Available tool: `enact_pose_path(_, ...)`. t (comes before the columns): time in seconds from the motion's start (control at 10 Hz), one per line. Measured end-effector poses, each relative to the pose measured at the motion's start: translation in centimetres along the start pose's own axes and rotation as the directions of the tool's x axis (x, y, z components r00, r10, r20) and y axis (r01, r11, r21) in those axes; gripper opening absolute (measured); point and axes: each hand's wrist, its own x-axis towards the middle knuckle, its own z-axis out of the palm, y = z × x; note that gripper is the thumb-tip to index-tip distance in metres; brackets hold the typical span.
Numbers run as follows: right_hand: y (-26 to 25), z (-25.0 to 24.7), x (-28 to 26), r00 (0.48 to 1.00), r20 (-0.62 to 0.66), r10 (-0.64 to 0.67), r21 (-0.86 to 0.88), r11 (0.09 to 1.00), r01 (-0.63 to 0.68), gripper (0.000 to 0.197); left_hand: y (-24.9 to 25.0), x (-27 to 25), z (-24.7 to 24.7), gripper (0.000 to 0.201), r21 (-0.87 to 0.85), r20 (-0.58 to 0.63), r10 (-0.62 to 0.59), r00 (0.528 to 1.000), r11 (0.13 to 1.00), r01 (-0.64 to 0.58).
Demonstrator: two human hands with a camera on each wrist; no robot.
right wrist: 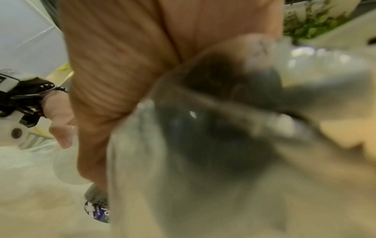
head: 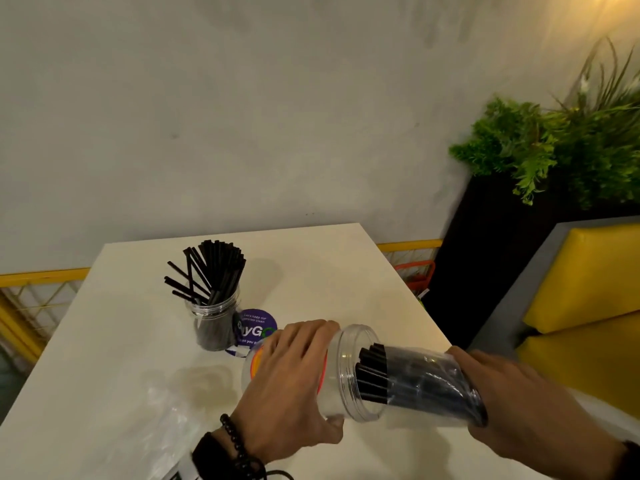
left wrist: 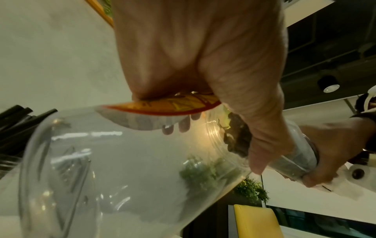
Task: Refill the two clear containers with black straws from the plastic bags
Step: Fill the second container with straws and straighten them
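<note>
A clear container (head: pixel 349 375) with an orange label lies tilted on its side above the white table (head: pixel 121 341), mouth to the right. My left hand (head: pixel 291 379) grips its body from above, and its fingers (left wrist: pixel 183 124) show through the clear wall (left wrist: pixel 101 161). My right hand (head: pixel 512 400) grips a plastic bag of black straws (head: pixel 426 386), whose open end and straw tips sit inside the container's mouth. The bag (right wrist: pixel 223 128) is a blur under my right hand (right wrist: pixel 162 64). A second clear container (head: pixel 214 320) stands upright further back, full of black straws (head: pixel 214 265).
An empty crumpled plastic bag (head: pixel 166 407) lies on the table at the near left. A purple round sticker (head: pixel 258 323) sits beside the upright container. A yellow seat (head: pixel 585 306) and a black planter with green plants (head: pixel 554 150) stand to the right.
</note>
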Motion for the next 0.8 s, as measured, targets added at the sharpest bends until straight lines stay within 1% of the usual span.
enact_pose_path(0.1,-0.4,-0.4,-0.2,0.999,-0.015,-0.052,-0.116,0.992,0.05,0.076,0.0,-0.6,-0.2,0.097,0.039,0.025,-0.023,0.999,0.999,0.022)
enact_pose_path(0.2,-1.8,-1.4,-0.4,0.996,0.011,-0.084,-0.324,0.942,0.083,0.071,0.5,-1.0,0.2,0.101,0.095,0.069,-0.045,0.997,0.995,0.038)
enact_pose_path(0.3,-4.5,-3.6,-0.4,0.964,-0.151,-0.22,-0.487,0.865,0.121,0.05,1.7,-1.1,0.7,0.102,0.024,0.131,-0.073,0.989,0.997,0.07)
enact_pose_path(0.4,-7.4,-5.3,-0.5,0.903,-0.278,-0.327,-0.536,0.833,0.137,0.021,2.4,-1.1,1.1,0.101,-0.203,0.146,-0.089,0.985,0.972,0.118)
enact_pose_path(0.5,-9.1,-5.3,-0.8,0.826,-0.342,-0.448,-0.553,0.807,0.209,0.016,2.2,-1.6,1.1,0.088,-0.453,0.113,-0.168,0.979,0.868,0.201)
enact_pose_path(0.6,-10.9,-6.0,-1.6,0.745,-0.42,-0.518,-0.525,0.809,0.266,0.033,1.7,-2.1,1.3,0.083,-0.518,0.041,-0.169,0.985,0.839,0.165)
enact_pose_path(0.7,-10.5,-8.6,-4.2,0.491,-0.657,-0.572,-0.51,0.817,0.27,0.028,0.9,-2.5,1.4,0.09,-0.604,0.032,-0.23,0.973,0.771,0.203)
enact_pose_path(0.8,-7.7,-10.6,-4.7,0.37,-0.87,-0.327,-0.222,0.928,0.299,0.034,0.4,-3.1,1.1,0.092,-0.572,0.035,-0.305,0.952,0.775,0.269)
